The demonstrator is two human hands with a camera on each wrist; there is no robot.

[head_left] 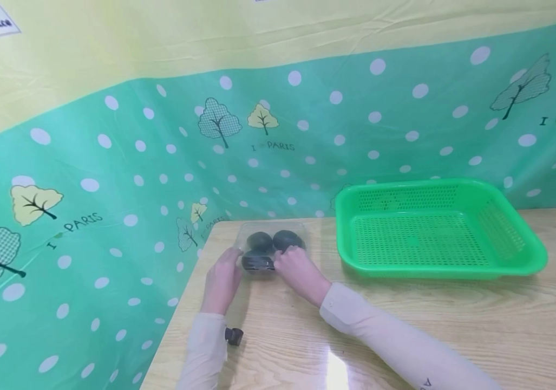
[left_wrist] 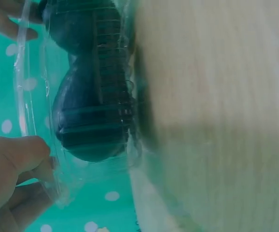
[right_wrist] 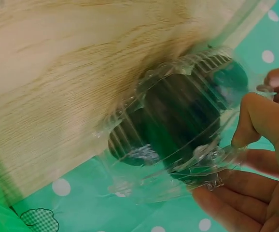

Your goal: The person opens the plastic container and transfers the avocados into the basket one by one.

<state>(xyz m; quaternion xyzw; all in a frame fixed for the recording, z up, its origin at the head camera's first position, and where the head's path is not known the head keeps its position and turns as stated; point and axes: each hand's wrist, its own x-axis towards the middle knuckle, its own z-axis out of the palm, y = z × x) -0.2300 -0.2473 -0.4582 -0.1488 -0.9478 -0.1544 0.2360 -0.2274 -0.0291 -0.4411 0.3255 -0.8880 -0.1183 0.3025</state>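
A clear plastic clamshell box sits near the far left part of the table, with several dark oval fruits that look like avocados inside. My left hand pinches the box's rim at the near left corner, thumb on one side and fingers on the other in the left wrist view. At the near right side, my right hand grips the rim between thumb and fingers; in the right wrist view its fingers lie along the plastic edge. The ribbed wall of the box faces the wooden table.
To the right of the box stands a green perforated plastic basket on the wooden table. A green dotted cloth hangs behind and to the left. A small black device is at my left wrist.
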